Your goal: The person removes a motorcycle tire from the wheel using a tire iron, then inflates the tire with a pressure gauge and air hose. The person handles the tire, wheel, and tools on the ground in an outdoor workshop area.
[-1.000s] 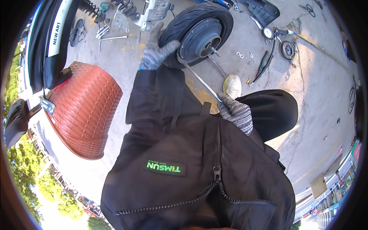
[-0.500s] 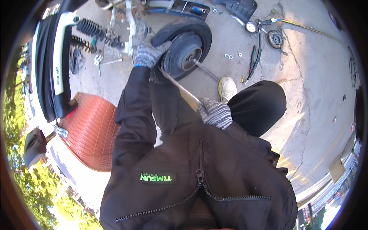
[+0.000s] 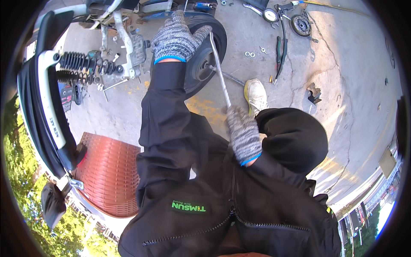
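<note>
A black tyre (image 3: 219, 38) on a dark wheel rim (image 3: 198, 70) stands on the concrete ahead of me. My left hand (image 3: 174, 40), in a grey knitted glove, lies over the tyre's top left side. Its thumb stretches right and a finger points away, so it is open. My right hand (image 3: 244, 135), gloved alike, is closed round a long metal tyre lever (image 3: 222, 79). The lever's bent far tip reaches the tyre beside my left thumb; whether it sits under the bead, I cannot tell. A metal rod (image 3: 229, 76) sticks out from the hub toward my white shoe (image 3: 256, 96).
Shock absorbers (image 3: 73, 61) and a pale metal frame (image 3: 125, 43) stand at the left, above a red woven basket (image 3: 111, 173). On the right lie long-handled pliers (image 3: 280, 58), a pressure gauge (image 3: 270, 15), a round brake plate (image 3: 300, 25) and small nuts (image 3: 249, 54).
My left hand has moved forward over the tyre and spread its fingers. The lever has swung more upright, its tip now farther up the tyre. The whole view has shifted.
</note>
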Available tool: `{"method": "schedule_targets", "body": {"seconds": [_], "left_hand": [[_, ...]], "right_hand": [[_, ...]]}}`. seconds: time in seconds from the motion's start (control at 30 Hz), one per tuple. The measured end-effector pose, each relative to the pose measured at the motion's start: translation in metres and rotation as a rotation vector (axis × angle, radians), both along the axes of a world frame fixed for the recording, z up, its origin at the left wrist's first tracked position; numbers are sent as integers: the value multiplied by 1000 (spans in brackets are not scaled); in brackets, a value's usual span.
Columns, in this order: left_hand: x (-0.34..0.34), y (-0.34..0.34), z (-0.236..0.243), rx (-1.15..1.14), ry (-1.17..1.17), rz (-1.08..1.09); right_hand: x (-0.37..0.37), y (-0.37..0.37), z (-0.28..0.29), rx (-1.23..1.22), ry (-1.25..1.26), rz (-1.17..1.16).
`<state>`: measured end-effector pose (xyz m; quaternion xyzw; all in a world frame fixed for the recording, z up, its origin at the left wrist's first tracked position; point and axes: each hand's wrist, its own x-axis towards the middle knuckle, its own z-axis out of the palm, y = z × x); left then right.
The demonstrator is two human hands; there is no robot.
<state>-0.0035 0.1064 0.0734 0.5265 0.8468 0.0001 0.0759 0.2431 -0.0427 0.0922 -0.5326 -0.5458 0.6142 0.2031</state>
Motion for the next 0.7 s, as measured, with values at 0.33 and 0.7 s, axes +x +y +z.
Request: {"method": "schedule_targets", "body": {"seconds": [0.33, 0.7], "left_hand": [[-52, 37, -9, -404, -465, 3], [-47, 51, -15, -545, -381, 96]], "right_hand": [[-23, 2, 80, -1145, 164, -489], [-71, 18, 9, -998, 76, -392]]}}
